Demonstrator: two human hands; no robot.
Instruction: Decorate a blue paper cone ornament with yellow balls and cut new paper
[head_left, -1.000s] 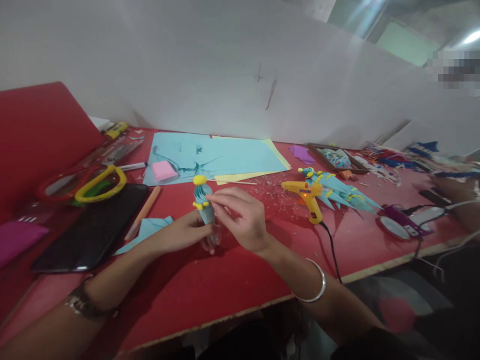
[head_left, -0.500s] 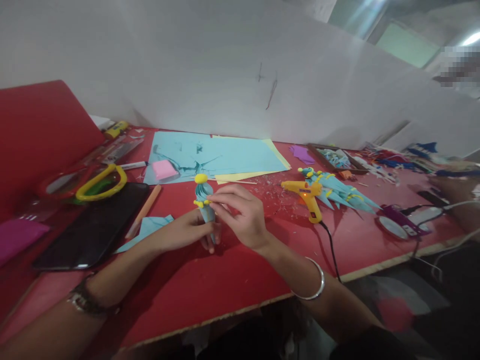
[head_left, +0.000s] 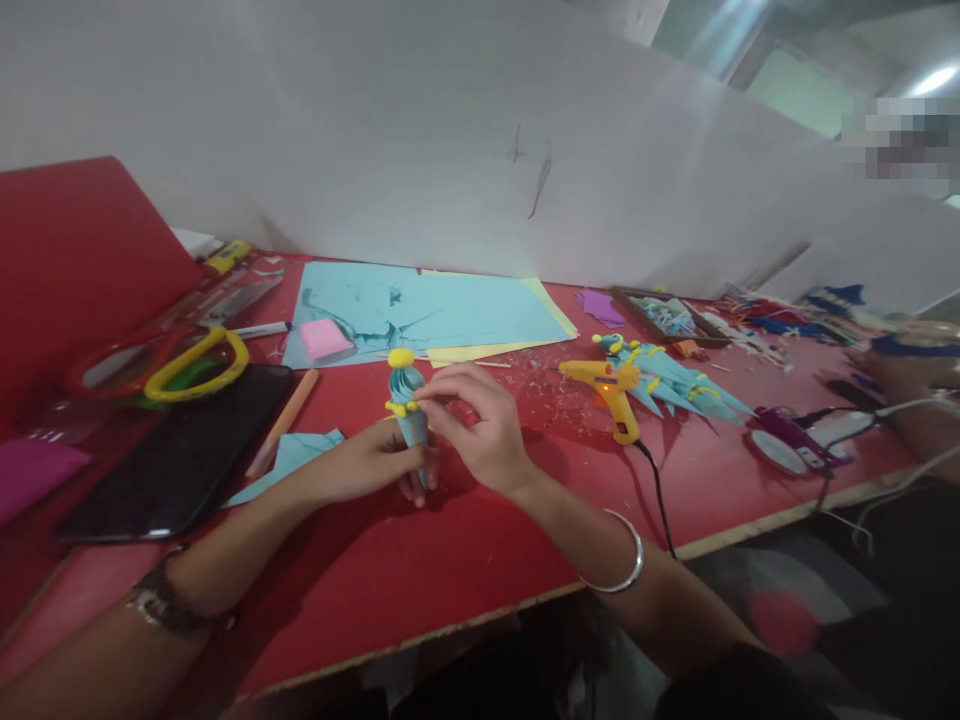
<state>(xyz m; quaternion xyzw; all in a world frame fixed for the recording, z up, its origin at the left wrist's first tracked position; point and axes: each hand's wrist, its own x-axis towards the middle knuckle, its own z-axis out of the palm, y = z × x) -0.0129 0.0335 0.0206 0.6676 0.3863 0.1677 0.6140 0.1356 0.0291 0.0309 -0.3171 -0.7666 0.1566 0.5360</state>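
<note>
And here we are, mid-build: a pale-blue paper cone with a swirled blue top [head_left: 414, 430] stands nearly upright in the hands, mid-picture over the red tabletop [head_left: 465, 590]. The left hand [head_left: 379, 462] wraps the lower cone; the right hand [head_left: 480, 425], at three o'clock, pinches thumb and forefinger at the yellow beaded trim [head_left: 405, 408] around the rim. What sits between those tips is too small to tell. Up at twelve, a round yellow ball [head_left: 401, 357] crowns it.

The step looks like setting or pressing that trim; if so, the next move calls for a steady left grip and light fingertip pressure, then a small turn to check the rim all round.

Out at three o'clock, a yellow plastic glue gun [head_left: 615, 400] shows an orange light, and beyond it lies a pile of similar blue-and-yellow cones [head_left: 675, 378]. Lettering? There's a dark label on the gun, too blurred to read; no brand can be made out anywhere.
</note>
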